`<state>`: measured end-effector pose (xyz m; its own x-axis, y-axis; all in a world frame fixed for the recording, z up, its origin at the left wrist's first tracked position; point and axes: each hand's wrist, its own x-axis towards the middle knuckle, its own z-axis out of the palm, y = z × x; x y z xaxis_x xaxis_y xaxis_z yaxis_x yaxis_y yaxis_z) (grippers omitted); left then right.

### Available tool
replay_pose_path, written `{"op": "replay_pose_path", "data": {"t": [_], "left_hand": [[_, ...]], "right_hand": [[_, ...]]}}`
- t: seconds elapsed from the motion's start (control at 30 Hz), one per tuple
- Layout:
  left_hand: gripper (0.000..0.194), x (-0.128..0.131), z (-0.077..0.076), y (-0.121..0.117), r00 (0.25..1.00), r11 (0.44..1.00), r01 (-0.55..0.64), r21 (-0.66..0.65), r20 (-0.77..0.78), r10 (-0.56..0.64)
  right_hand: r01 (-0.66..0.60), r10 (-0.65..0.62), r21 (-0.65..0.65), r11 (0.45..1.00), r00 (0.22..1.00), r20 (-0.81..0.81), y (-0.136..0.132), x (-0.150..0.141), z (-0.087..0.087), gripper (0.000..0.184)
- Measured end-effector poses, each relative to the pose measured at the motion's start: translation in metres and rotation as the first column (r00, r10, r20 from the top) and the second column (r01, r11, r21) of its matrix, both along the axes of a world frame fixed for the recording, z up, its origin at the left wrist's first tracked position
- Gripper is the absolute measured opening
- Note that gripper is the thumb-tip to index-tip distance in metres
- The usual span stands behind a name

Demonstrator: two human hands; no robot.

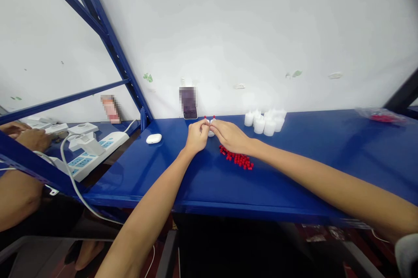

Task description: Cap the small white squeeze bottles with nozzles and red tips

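Blue table (130, 178). Centre frame: left hand (197, 135), right hand (230, 135) at red-tipped bottles (211, 134), fingers bunched, cannot tell exact grip. Red caps (242, 160) below; white bottles (269, 128) right.

At four o'clock, a pale grey sleeve (406, 255) with a rounded edge shows on the right arm (313, 173); toward the centre, slim bare forearms (155, 199) taper to the uncovered left hand (197, 135) and right hand (230, 135).
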<state>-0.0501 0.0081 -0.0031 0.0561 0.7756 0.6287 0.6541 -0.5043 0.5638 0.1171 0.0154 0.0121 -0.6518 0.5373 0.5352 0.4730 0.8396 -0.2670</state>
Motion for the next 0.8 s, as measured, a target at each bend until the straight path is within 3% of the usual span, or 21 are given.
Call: {"op": "replay_pose_path", "data": {"t": [0.17, 0.27, 0.37, 0.47, 0.57, 0.7, 0.8], "left_hand": [[0.028, -0.002, 0.005, 0.003, 0.998, 0.999, 0.002, 0.038, -0.059, 0.001], [0.03, -0.01, 0.005, 0.005, 0.998, 1.0, 0.017, 0.009, -0.068, -0.016], [0.035, -0.024, 0.004, 0.008, 0.992, 0.992, -0.122, -0.042, -0.046, 0.12], [0.03, -0.037, 0.002, 0.013, 0.945, 0.937, -0.326, -0.128, -0.015, 0.326], [0.022, -0.045, 0.001, 0.016, 0.906, 0.897, -0.412, -0.159, 0.032, 0.421], [0.018, -0.045, -0.001, 0.017, 0.892, 0.885, -0.436, -0.16, 0.055, 0.449], [0.016, -0.045, -0.004, 0.019, 0.931, 0.925, -0.347, -0.154, 0.062, 0.36]], "right_hand": [[-0.053, 0.051, -0.07, 0.996, 0.998, -0.034, 0.005, -0.004, 0.0, 0.031], [-0.055, 0.057, -0.106, 0.993, 0.998, 0.016, 0.018, -0.004, 0.01, 0.033], [0.061, -0.051, -0.13, 0.99, 0.996, 0.075, 0.035, -0.003, 0.026, 0.037], [0.18, -0.141, -0.156, 0.971, 0.963, 0.229, 0.047, -0.005, 0.039, 0.039], [0.242, -0.162, -0.2, 0.949, 0.924, 0.346, 0.054, -0.013, 0.042, 0.036], [0.273, -0.156, -0.253, 0.928, 0.902, 0.403, 0.059, -0.027, 0.04, 0.033], [0.292, -0.165, -0.269, 0.918, 0.897, 0.411, 0.063, -0.032, 0.041, 0.037]]}}
